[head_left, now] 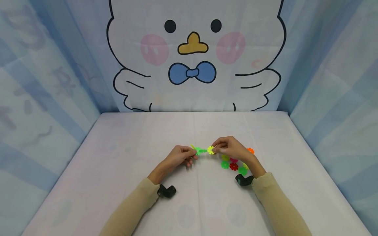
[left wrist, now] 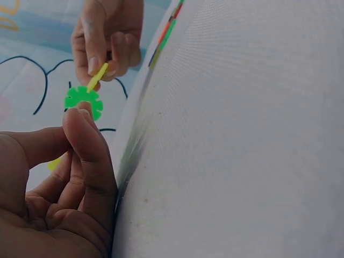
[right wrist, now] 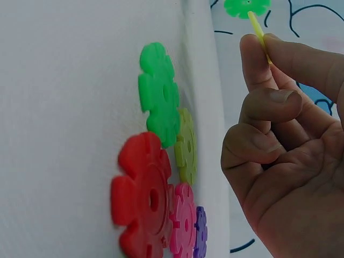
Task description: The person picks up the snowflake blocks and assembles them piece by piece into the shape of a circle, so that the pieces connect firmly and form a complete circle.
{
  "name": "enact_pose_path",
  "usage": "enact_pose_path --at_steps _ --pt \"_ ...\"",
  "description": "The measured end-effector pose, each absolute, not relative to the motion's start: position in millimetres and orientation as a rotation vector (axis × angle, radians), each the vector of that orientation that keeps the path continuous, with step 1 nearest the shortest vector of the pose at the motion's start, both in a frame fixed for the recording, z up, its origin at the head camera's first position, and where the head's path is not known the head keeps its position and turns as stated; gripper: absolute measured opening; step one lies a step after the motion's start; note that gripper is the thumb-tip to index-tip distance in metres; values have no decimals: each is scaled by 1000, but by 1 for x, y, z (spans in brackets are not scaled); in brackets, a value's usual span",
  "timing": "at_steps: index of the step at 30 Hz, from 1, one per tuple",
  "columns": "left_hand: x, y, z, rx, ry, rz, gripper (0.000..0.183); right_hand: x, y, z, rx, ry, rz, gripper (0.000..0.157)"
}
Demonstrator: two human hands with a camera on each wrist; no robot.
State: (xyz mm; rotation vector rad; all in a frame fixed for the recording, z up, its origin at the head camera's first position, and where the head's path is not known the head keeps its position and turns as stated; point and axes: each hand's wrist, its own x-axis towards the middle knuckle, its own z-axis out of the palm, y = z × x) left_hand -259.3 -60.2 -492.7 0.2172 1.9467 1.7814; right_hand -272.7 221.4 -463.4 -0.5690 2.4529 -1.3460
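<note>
My left hand (head_left: 178, 155) pinches a green notched plastic disc (left wrist: 80, 98) between thumb and forefinger. Another green piece and a yellow disc (left wrist: 54, 164), partly hidden by the fingers, are by that hand. My right hand (head_left: 231, 147) pinches a yellow notched disc (head_left: 210, 150), seen edge-on in both wrist views. This yellow disc (right wrist: 258, 33) meets the rim of a green disc (right wrist: 244, 6) between the hands; how deeply they interlock I cannot tell. Both hands are raised above the white table.
Beside and below the right hand lie several loose discs, among them a red one (head_left: 234, 166), a green one (head_left: 225, 164), an orange one (head_left: 250, 150) and a purple one (right wrist: 201, 232). A white cloth covers the table (head_left: 133, 131). Patterned curtains (head_left: 333, 98) enclose it.
</note>
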Motion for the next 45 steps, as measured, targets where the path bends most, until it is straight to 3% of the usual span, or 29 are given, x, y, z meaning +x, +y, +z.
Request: enact_pose_path --at_steps 45 --pt "-262 -63 -497 303 1973 1776 25 -271 211 -465 -591 2425 -1337 18"
